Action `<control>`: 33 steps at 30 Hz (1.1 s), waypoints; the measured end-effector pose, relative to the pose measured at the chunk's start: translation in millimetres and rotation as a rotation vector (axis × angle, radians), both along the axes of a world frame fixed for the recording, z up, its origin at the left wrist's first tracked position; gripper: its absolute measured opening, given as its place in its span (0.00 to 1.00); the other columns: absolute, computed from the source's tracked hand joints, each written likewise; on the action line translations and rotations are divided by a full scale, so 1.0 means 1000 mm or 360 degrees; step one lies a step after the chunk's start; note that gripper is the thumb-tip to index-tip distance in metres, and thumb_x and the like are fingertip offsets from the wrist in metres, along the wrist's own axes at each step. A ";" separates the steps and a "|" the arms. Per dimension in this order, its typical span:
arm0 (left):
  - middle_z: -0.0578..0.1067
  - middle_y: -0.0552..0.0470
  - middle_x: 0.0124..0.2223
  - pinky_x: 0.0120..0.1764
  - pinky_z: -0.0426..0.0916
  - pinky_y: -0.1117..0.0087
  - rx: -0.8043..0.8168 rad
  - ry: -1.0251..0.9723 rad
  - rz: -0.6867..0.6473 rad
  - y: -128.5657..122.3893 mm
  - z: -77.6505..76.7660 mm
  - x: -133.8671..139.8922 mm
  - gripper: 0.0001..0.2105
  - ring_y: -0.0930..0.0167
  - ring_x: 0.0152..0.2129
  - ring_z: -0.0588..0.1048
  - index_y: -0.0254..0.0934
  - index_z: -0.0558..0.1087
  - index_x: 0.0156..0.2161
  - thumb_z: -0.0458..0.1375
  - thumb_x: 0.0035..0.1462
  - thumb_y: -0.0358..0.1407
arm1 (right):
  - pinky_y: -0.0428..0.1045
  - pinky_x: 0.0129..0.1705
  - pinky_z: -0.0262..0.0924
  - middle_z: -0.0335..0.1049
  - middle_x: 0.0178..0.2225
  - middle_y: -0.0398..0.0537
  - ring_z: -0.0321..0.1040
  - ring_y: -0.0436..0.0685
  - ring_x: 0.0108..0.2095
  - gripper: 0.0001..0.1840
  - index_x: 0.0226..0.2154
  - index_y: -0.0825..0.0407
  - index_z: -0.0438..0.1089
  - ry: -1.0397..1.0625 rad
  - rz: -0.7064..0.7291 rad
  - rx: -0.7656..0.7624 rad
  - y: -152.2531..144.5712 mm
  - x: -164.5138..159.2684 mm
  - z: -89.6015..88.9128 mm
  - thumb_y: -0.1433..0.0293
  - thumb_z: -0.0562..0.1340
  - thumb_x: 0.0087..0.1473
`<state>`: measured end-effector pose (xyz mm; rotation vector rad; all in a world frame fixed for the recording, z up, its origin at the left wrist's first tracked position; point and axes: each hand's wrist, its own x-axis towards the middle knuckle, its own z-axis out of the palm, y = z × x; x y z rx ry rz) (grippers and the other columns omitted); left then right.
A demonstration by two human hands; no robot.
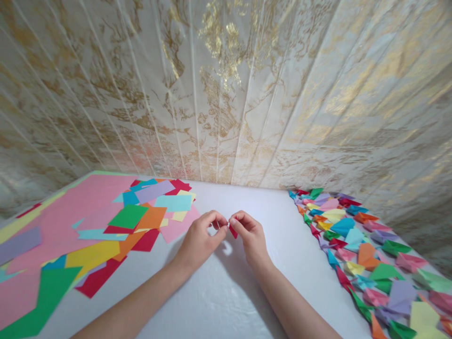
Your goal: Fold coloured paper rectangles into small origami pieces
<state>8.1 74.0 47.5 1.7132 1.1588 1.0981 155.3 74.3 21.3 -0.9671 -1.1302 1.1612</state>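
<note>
Our left fingers [218, 237] and right fingers [239, 228] pinch closed on a small red paper [233, 230] above the tabletop [190, 306], between coloured sheets [127, 216] and folded shapes [367, 256].

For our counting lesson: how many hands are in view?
2: the left hand and the right hand, close together above the white table, at a small red paper.

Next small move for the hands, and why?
Probably pinch a crease at the upper end of the small red paper: the right hand grips it, the left hand has its fingertips by that end, and the folded pieces at right show creased shapes.
</note>
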 end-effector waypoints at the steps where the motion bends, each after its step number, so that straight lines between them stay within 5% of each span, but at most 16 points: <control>1: 0.75 0.55 0.32 0.39 0.64 0.68 -0.0038 -0.0021 -0.0026 0.000 -0.001 0.001 0.04 0.68 0.33 0.72 0.39 0.72 0.32 0.56 0.55 0.35 | 0.48 0.31 0.53 0.63 0.21 0.38 0.56 0.50 0.24 0.11 0.24 0.50 0.71 0.0039 0.0003 -0.0033 0.000 -0.001 -0.001 0.63 0.67 0.51; 6: 0.73 0.56 0.28 0.35 0.64 0.70 -0.0214 -0.0154 -0.0080 0.001 -0.008 0.003 0.08 0.69 0.29 0.71 0.38 0.72 0.29 0.57 0.55 0.40 | 0.48 0.32 0.55 0.68 0.25 0.41 0.58 0.51 0.25 0.10 0.26 0.50 0.73 0.0145 0.0033 -0.0135 0.003 -0.004 -0.006 0.61 0.69 0.50; 11: 0.69 0.57 0.25 0.31 0.61 0.71 -0.0393 -0.0325 0.0011 0.008 -0.010 0.000 0.11 0.71 0.24 0.67 0.38 0.68 0.26 0.57 0.51 0.43 | 0.50 0.39 0.59 0.72 0.33 0.43 0.64 0.53 0.33 0.12 0.43 0.45 0.75 0.0065 0.0091 0.0011 0.005 0.004 -0.005 0.61 0.64 0.57; 19: 0.66 0.58 0.22 0.30 0.57 0.70 -0.0546 -0.0429 0.0032 0.013 -0.002 -0.006 0.12 0.71 0.23 0.62 0.38 0.66 0.21 0.59 0.46 0.44 | 0.51 0.44 0.60 0.72 0.37 0.47 0.68 0.56 0.39 0.06 0.33 0.48 0.78 -0.0172 0.0414 0.0227 0.007 0.018 0.004 0.66 0.65 0.55; 33: 0.69 0.56 0.25 0.33 0.59 0.69 -0.0517 -0.0394 -0.0062 0.010 -0.006 -0.004 0.10 0.70 0.26 0.67 0.38 0.68 0.24 0.58 0.48 0.42 | 0.52 0.38 0.61 0.74 0.27 0.44 0.68 0.54 0.30 0.08 0.28 0.50 0.74 -0.0073 0.0240 0.0060 0.011 0.013 -0.009 0.63 0.70 0.49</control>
